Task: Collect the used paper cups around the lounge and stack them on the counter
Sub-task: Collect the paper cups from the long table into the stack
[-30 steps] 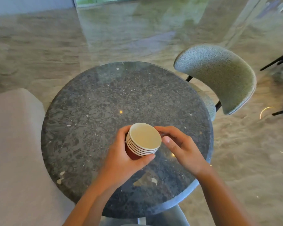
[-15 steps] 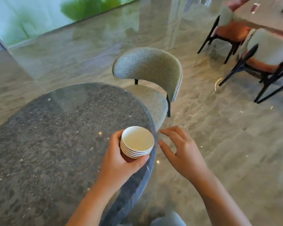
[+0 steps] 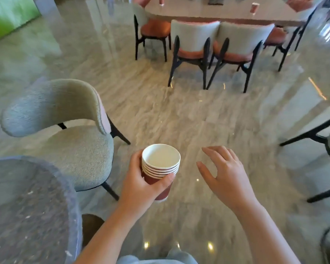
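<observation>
My left hand [image 3: 139, 181] grips a stack of several nested paper cups [image 3: 160, 164], dark red outside and white inside, held upright over the floor. To the right of the stack my right hand [image 3: 224, 173] hovers with fingers spread and holds nothing. Two more red paper cups stand on the long table [image 3: 227, 13] at the far end of the room, one cup [image 3: 254, 7] at the right and another cup [image 3: 161, 0] at the left.
A round dark stone table [image 3: 27, 210] sits at the lower left with a grey upholstered chair [image 3: 65, 126] beside it. Several chairs with orange seats [image 3: 196, 44] line the long table. Black chair legs [image 3: 316, 134] reach in from the right. Polished marble floor lies between.
The view has swung right, away from the round table toward the long table. The cup stack has left the tabletop and hangs over the floor; my right hand has drifted away from it.
</observation>
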The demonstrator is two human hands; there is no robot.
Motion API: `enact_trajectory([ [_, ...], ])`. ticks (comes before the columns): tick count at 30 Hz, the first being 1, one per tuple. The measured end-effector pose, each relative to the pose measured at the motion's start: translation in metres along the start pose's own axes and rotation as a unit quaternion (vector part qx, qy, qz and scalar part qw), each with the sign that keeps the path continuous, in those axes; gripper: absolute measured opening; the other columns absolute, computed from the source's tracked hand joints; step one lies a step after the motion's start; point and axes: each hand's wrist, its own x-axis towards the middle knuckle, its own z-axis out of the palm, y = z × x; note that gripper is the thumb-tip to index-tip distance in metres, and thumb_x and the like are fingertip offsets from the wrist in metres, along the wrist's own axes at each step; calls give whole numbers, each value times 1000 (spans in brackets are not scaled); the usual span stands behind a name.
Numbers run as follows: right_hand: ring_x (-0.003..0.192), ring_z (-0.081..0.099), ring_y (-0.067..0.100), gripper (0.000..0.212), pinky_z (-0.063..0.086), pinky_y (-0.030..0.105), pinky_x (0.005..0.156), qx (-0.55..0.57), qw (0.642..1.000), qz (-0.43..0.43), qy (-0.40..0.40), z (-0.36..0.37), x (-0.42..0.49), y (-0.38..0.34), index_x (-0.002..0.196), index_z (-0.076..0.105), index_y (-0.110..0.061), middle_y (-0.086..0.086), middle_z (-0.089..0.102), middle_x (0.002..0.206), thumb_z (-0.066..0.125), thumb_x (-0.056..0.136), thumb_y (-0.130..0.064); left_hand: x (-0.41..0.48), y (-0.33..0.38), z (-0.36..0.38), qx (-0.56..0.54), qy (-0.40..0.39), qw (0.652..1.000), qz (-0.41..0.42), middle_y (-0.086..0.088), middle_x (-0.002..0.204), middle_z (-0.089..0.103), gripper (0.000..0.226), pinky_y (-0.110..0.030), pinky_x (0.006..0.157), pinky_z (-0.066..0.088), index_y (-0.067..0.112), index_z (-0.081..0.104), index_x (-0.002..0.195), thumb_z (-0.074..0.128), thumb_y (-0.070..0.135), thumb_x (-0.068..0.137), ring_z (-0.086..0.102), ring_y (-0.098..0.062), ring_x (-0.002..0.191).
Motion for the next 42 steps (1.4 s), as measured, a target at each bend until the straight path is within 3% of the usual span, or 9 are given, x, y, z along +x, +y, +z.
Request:
enact_trajectory([
  [8, 102, 56, 32, 37, 46, 44, 86, -29, 981, 179, 74, -55, -9, 95, 112, 61, -6, 9, 63, 108, 68, 79, -19, 62, 10, 117, -14, -178, 984, -17, 17, 102, 65, 71, -26, 81, 49, 40, 51, 103, 80, 57, 41, 62, -2, 97],
  [11, 99, 58, 34, 36, 48, 45, 84, -47, 968, 227, 98, -68, -1, 125, 110, 63, -3, 11, 64, 105, 70, 77, -16, 94, 12, 162, -29, -230, 973, -17, 12, 104, 64, 71, -24, 78, 49, 36, 51, 103, 79, 53, 40, 63, -2, 95],
  [16, 99, 58, 32, 36, 50, 44, 82, -84, 952, 272, 116, -79, 55, 181, 111, 63, -3, 11, 64, 106, 70, 78, -18, 169, 10, 233, -45, -296, 954, -11, 24, 98, 65, 68, -18, 74, 50, 38, 52, 101, 79, 52, 40, 63, 2, 92],
  [22, 107, 54, 26, 38, 47, 41, 89, -102, 948, 284, 104, -90, 173, 242, 117, 59, -7, 7, 61, 112, 64, 83, -22, 296, 27, 300, -51, -303, 952, -4, 27, 98, 65, 65, -22, 76, 48, 45, 51, 98, 78, 53, 39, 62, 2, 93],
  [27, 107, 54, 22, 37, 46, 36, 89, -89, 947, 283, 121, -97, 259, 285, 117, 59, -8, 4, 61, 111, 63, 83, -22, 395, 41, 348, -38, -289, 956, 11, 12, 108, 62, 69, -35, 84, 50, 42, 50, 100, 77, 53, 38, 61, -10, 100],
  [33, 107, 54, 26, 35, 47, 41, 86, -97, 925, 342, 132, -113, 306, 352, 114, 61, -5, 6, 62, 110, 66, 81, -18, 454, 43, 427, -31, -330, 944, -6, 13, 103, 62, 61, -25, 76, 47, 40, 50, 96, 82, 38, 44, 61, 3, 92],
  [35, 107, 54, 27, 35, 47, 42, 85, -104, 918, 356, 142, -122, 324, 382, 113, 62, -5, 7, 63, 109, 66, 81, -18, 471, 47, 461, -32, -350, 936, -12, 13, 104, 63, 60, -25, 78, 48, 40, 50, 97, 81, 36, 46, 61, 0, 94],
  [42, 111, 51, 24, 34, 44, 39, 89, -101, 911, 369, 153, -174, 399, 514, 115, 60, -7, 5, 61, 114, 62, 84, -20, 544, 87, 607, -38, -380, 924, 7, 13, 105, 64, 74, -24, 79, 49, 38, 50, 104, 77, 57, 38, 62, -3, 97],
])
